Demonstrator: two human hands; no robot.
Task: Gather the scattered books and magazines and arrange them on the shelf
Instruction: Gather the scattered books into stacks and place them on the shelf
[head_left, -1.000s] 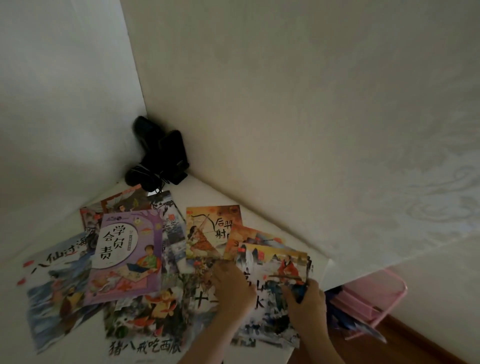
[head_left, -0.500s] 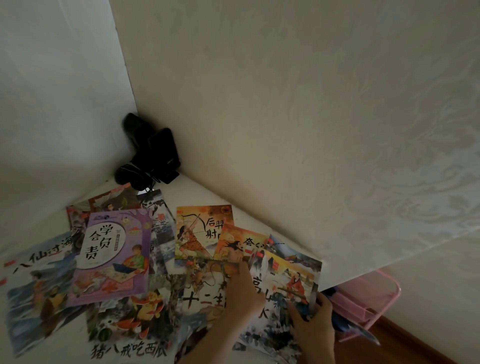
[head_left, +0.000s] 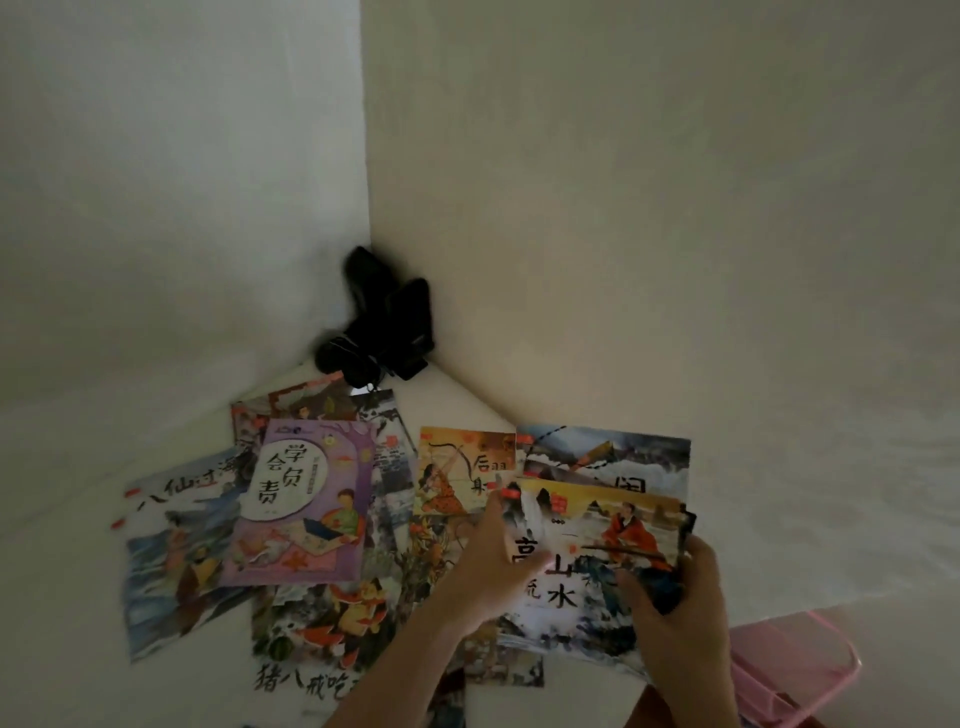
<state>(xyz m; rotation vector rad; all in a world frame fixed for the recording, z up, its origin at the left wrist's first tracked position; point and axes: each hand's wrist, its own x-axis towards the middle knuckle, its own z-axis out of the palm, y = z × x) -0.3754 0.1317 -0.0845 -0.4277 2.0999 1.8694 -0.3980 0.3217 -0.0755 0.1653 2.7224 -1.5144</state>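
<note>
Both hands grip small book stack (head_left: 597, 551) at worktop's right edge: left hand (head_left: 493, 566), right hand (head_left: 675, 613). Risk: thin glossy covers fan, slide out, fall off edge.

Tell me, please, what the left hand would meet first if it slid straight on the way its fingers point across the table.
Probably the archer book: the left hand, holding the left edge of the mountain-and-water book, points up and away towards it. Depth is unclear, so it might pass above the cover.
</note>
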